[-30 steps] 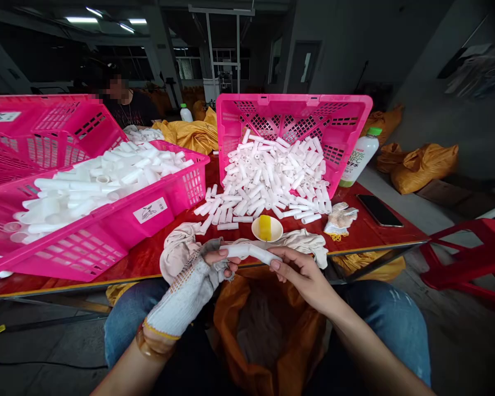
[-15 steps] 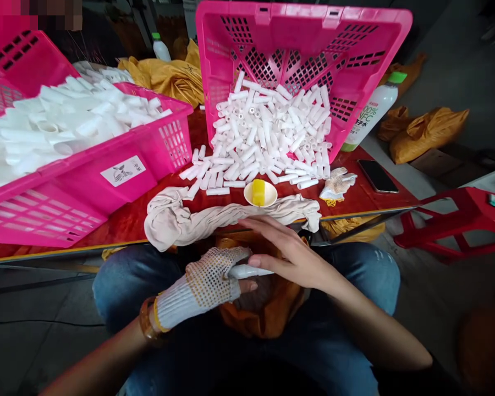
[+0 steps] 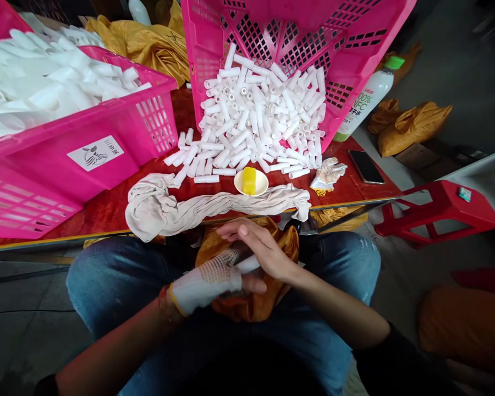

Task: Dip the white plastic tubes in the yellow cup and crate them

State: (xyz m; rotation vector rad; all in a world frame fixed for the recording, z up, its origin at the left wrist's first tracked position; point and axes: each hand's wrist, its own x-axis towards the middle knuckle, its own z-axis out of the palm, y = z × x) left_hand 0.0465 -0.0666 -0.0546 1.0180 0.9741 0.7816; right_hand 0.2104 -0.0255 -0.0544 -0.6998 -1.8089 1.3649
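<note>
1. Your gloved left hand [image 3: 206, 283] and bare right hand [image 3: 262, 247] are closing around a white tube [image 3: 247, 265] above your lap. Both ends are hidden in your grip, and a dark patch beside the glove is hard to make out.
2. You appear to be working this single tube by hand, so the next move calls for a steady hold on it.
3. An orange bag [image 3: 247, 302] is resting on your blue jeans [image 3: 107, 280], its opening hidden behind your hands.
4. A crumpled beige cloth [image 3: 169, 209] is lying along the edge of the red-topped table [image 3: 107, 217], just before a small white dish [image 3: 241, 190] holding a yellow block.
5. Farther out, a heap of white tubes [image 3: 259, 110] is spilling from a tilted pink crate [image 3: 338, 82], whose top is cut off. A second pink crate [image 3: 107, 165] is standing to the left, also cut off.
</note>
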